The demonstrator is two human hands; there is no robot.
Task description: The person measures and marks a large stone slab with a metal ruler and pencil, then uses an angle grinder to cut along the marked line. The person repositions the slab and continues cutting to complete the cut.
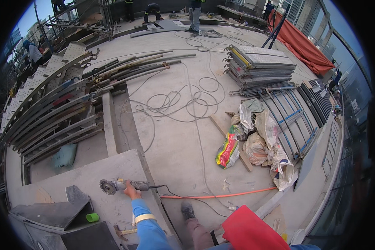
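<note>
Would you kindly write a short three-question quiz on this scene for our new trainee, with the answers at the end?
1. Short answer: What tool is in the left hand?
2. True or false: In the picture, the green cup lies to the right of the hammer.
3. Multiple choice: As seen in the picture, where is the heap of sacks relative to the blue metal frame?
A) To its left
B) To its right
C) Beyond its far end

Key:
1. An angle grinder.
2. False; it lies to the left.
3. A.
</note>
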